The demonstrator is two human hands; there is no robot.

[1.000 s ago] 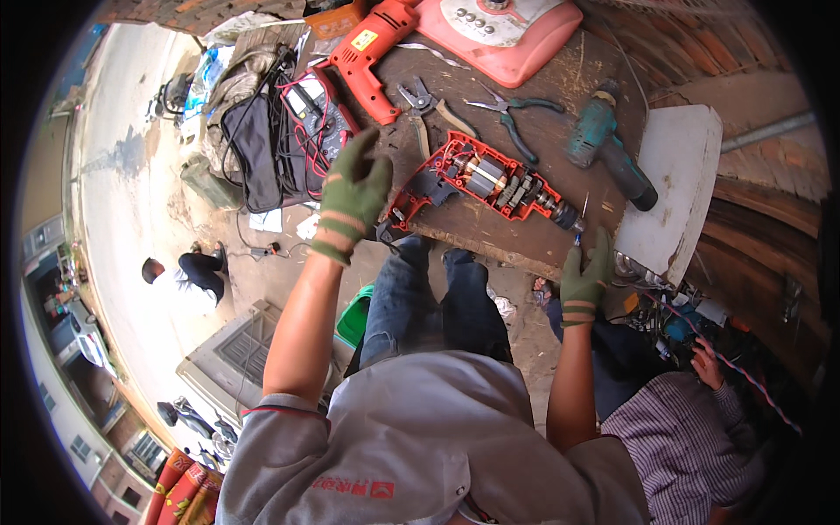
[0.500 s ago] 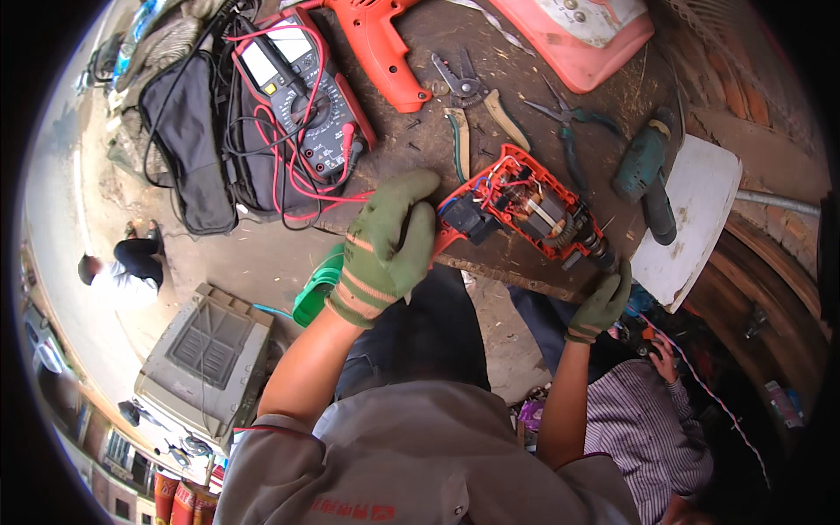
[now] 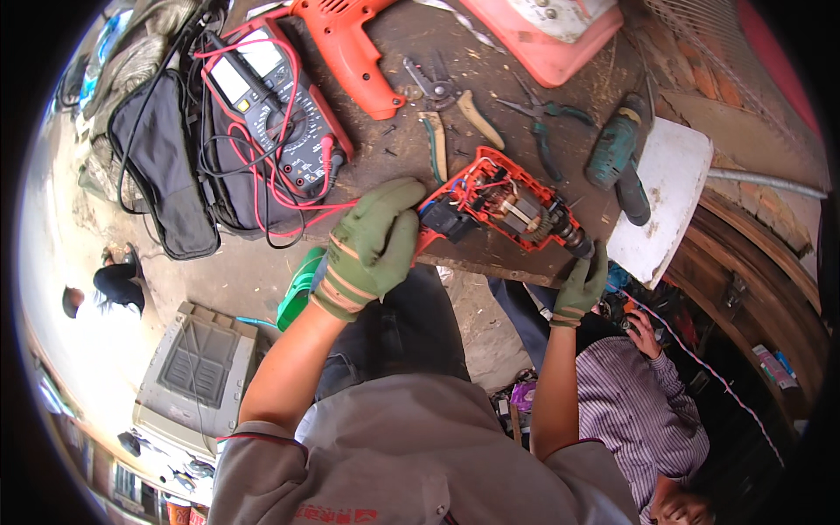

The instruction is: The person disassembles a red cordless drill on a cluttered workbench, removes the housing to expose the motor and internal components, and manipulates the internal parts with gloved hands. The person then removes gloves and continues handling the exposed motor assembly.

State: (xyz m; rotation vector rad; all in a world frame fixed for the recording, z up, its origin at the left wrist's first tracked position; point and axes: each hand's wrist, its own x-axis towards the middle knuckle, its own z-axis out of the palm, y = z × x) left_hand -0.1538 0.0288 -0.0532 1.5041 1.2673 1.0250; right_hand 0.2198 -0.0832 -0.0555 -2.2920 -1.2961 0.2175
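An opened red drill (image 3: pixel 506 208) lies at the bench's front edge, wiring and motor exposed. My left hand (image 3: pixel 374 252), in a green glove, curls at its handle end, near red test leads; what its fingers hold is hidden. My gloved right hand (image 3: pixel 583 282) has its fingertips closed on the chuck (image 3: pixel 573 238). A multimeter (image 3: pixel 306 157) with red and black leads lies left, beside an open black case (image 3: pixel 157 166). Beyond the opened drill are cutters (image 3: pixel 477 114), needle-nose pliers (image 3: pixel 556 131), a closed red drill (image 3: pixel 363 61) and a teal cordless drill (image 3: pixel 610 149).
A pink-and-white appliance (image 3: pixel 564 48) is at the back of the bench (image 3: pixel 420 39), a white board (image 3: pixel 661 210) right. Below are a grey box (image 3: pixel 188 367) and a green container (image 3: pixel 297 293). A person in striped clothing (image 3: pixel 634 411) is below right; another person (image 3: pixel 114 293) squats left.
My left hand has come down from above the handle end and curled there. My right hand has risen to the chuck. The view has also shifted.
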